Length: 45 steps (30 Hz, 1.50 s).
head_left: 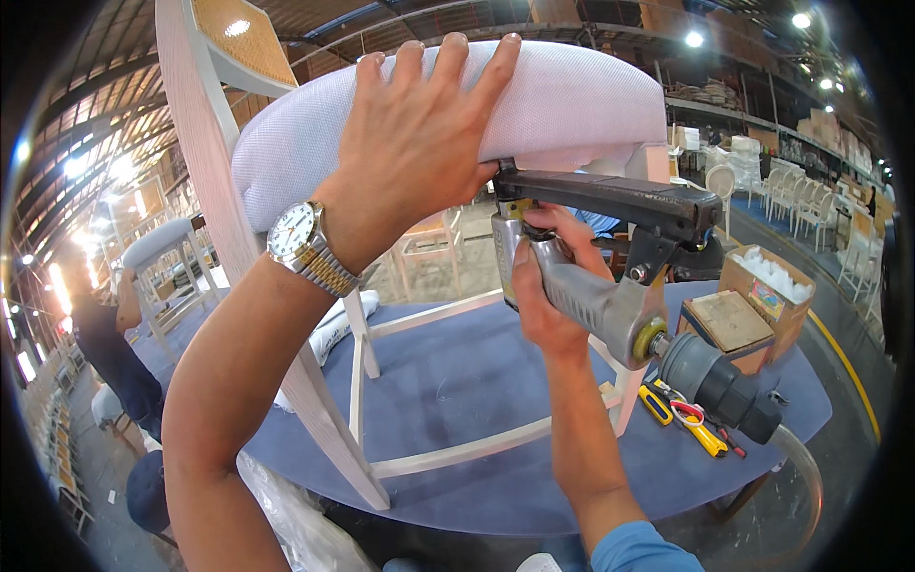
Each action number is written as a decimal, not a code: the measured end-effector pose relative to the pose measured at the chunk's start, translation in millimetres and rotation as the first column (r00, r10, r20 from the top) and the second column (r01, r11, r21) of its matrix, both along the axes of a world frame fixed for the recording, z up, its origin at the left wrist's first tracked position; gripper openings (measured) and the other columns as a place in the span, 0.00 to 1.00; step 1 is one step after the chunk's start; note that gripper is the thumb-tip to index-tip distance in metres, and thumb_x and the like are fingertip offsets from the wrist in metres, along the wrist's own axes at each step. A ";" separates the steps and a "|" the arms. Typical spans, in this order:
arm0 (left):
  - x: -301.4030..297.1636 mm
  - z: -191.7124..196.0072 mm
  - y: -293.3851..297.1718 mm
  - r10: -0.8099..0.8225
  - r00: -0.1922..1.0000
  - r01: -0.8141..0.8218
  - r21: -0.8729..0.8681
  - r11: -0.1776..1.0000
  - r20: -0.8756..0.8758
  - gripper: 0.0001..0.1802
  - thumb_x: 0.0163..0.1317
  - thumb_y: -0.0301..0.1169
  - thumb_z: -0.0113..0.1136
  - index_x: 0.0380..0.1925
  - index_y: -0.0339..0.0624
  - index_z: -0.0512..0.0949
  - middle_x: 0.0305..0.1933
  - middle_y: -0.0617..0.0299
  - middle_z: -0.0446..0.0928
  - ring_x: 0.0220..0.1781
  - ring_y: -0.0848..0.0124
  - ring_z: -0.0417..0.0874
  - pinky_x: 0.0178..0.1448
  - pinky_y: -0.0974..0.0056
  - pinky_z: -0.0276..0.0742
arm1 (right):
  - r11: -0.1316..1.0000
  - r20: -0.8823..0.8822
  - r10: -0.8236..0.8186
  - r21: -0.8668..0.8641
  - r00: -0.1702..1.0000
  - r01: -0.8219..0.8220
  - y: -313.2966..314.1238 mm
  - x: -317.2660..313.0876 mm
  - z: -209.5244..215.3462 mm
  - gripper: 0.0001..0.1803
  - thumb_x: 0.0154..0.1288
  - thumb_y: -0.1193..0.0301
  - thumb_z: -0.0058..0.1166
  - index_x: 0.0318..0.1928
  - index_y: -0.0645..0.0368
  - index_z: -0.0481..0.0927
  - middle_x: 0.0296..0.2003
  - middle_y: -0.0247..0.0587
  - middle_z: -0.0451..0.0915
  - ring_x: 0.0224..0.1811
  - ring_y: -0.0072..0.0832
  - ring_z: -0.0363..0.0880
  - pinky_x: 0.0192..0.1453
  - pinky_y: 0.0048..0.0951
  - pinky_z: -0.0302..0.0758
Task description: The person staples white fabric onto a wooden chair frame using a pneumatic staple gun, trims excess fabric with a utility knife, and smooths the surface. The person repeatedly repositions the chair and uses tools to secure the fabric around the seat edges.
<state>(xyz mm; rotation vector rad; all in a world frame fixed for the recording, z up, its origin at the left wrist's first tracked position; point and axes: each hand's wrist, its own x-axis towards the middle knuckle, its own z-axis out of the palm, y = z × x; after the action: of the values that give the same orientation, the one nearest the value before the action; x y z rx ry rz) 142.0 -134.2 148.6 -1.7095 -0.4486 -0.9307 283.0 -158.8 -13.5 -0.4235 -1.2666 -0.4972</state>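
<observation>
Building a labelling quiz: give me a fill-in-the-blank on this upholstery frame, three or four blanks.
1. The left hand presses on the padded white fabric ____ of the pale wooden chair.
2. The right hand grips a grey metal pneumatic ____ gun under the cushion.
3. The left wrist wears a silver and gold ____.
4. The chair lies on a round table covered in ____ carpet.

Missing words: seat cushion; staple; wristwatch; blue

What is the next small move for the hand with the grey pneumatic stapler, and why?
Probably squeeze the trigger. The grey pneumatic stapler in the right hand has its nose at the lower edge of the white fabric seat cushion, and the left hand presses the fabric down.
</observation>
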 end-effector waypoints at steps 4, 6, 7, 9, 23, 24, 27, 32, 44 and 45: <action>2.9 -2.8 1.8 0.024 1.000 -0.024 0.024 0.999 0.013 0.62 0.46 0.48 0.83 0.80 0.61 0.57 0.70 0.49 0.71 0.69 0.48 0.74 0.66 0.42 0.69 | 0.997 -0.005 -0.037 -0.069 0.999 0.037 -6.0 -3.9 2.3 0.18 0.63 0.82 0.56 0.55 0.68 0.80 0.58 0.56 0.80 0.62 0.39 0.79 0.69 0.37 0.72; 1.5 -2.2 -0.3 0.024 1.000 -0.024 -0.003 1.000 0.016 0.62 0.45 0.46 0.83 0.80 0.61 0.57 0.70 0.49 0.71 0.68 0.48 0.74 0.65 0.42 0.69 | 0.996 -0.009 -0.025 -0.091 1.000 0.024 -8.4 -7.5 3.4 0.18 0.63 0.82 0.57 0.54 0.68 0.80 0.58 0.55 0.80 0.62 0.39 0.79 0.69 0.37 0.72; 0.6 -1.7 -1.4 0.025 1.000 -0.025 -0.016 1.000 0.018 0.62 0.45 0.45 0.84 0.80 0.61 0.57 0.70 0.49 0.71 0.68 0.48 0.74 0.65 0.42 0.69 | 0.996 -0.005 -0.014 -0.090 1.000 0.014 -7.5 -7.7 3.1 0.18 0.63 0.82 0.57 0.54 0.68 0.80 0.57 0.55 0.80 0.62 0.39 0.79 0.69 0.37 0.72; 4.2 -1.5 2.5 0.031 0.999 -0.032 0.046 0.998 0.025 0.62 0.44 0.43 0.84 0.80 0.61 0.57 0.70 0.49 0.71 0.67 0.49 0.74 0.65 0.42 0.69 | 0.996 0.011 -0.012 -0.092 1.000 0.013 -5.7 -5.2 2.5 0.18 0.63 0.82 0.57 0.54 0.67 0.79 0.57 0.54 0.80 0.62 0.39 0.79 0.69 0.37 0.72; -9.0 -15.2 -1.2 0.007 0.994 0.007 0.127 0.992 -0.109 0.55 0.55 0.32 0.73 0.81 0.66 0.54 0.83 0.45 0.54 0.83 0.46 0.55 0.81 0.38 0.50 | 0.987 0.021 0.085 -0.142 0.996 -0.082 -15.8 -13.4 -1.9 0.18 0.63 0.82 0.58 0.54 0.66 0.78 0.54 0.50 0.81 0.58 0.35 0.80 0.65 0.33 0.73; -14.7 -18.9 -4.3 -0.056 0.979 0.061 0.018 0.998 -0.194 0.55 0.55 0.35 0.73 0.81 0.64 0.54 0.83 0.47 0.54 0.84 0.47 0.54 0.82 0.39 0.49 | 0.981 -0.002 0.119 -0.151 0.993 -0.118 -18.1 -11.1 -7.5 0.18 0.63 0.82 0.58 0.54 0.66 0.78 0.54 0.49 0.81 0.57 0.34 0.80 0.65 0.33 0.73; -37.4 -31.7 -22.6 -0.329 0.858 0.194 -0.343 0.919 -0.396 0.57 0.50 0.46 0.77 0.80 0.56 0.58 0.84 0.54 0.54 0.87 0.53 0.49 0.85 0.41 0.43 | 0.974 -0.055 0.171 -0.142 0.984 -0.178 -25.2 -3.3 -20.8 0.19 0.63 0.81 0.57 0.55 0.66 0.79 0.53 0.49 0.80 0.55 0.32 0.80 0.64 0.32 0.73; -67.9 73.7 -16.5 -0.184 0.937 0.229 0.125 0.965 -0.298 0.45 0.62 0.56 0.68 0.77 0.57 0.65 0.82 0.51 0.59 0.84 0.52 0.55 0.84 0.43 0.51 | 0.992 -0.022 0.072 -0.097 0.997 -0.074 -46.4 -8.5 -24.1 0.19 0.63 0.81 0.56 0.56 0.67 0.78 0.54 0.49 0.80 0.57 0.33 0.79 0.66 0.35 0.73; -50.8 37.0 1.8 -0.072 0.980 0.051 -0.113 0.992 -0.187 0.58 0.53 0.72 0.66 0.77 0.52 0.62 0.71 0.46 0.73 0.65 0.48 0.80 0.66 0.49 0.78 | 0.998 0.033 -0.057 0.014 0.998 0.056 -26.3 -15.6 -11.4 0.20 0.63 0.83 0.57 0.57 0.68 0.79 0.54 0.50 0.81 0.56 0.32 0.80 0.65 0.34 0.74; -49.7 32.6 2.9 -0.076 0.982 0.062 -0.083 0.995 -0.171 0.58 0.52 0.70 0.68 0.77 0.51 0.62 0.71 0.47 0.73 0.65 0.48 0.80 0.67 0.49 0.78 | 0.998 0.026 -0.042 0.040 0.999 0.041 -20.7 -18.2 -10.0 0.20 0.63 0.83 0.57 0.57 0.68 0.79 0.54 0.50 0.81 0.56 0.33 0.80 0.65 0.34 0.73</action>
<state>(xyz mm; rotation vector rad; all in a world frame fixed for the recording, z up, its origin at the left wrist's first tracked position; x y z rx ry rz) 92.3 -131.3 181.1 -1.8688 -0.3143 -0.8136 264.8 -179.5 -23.5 -0.4119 -1.2734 -0.5639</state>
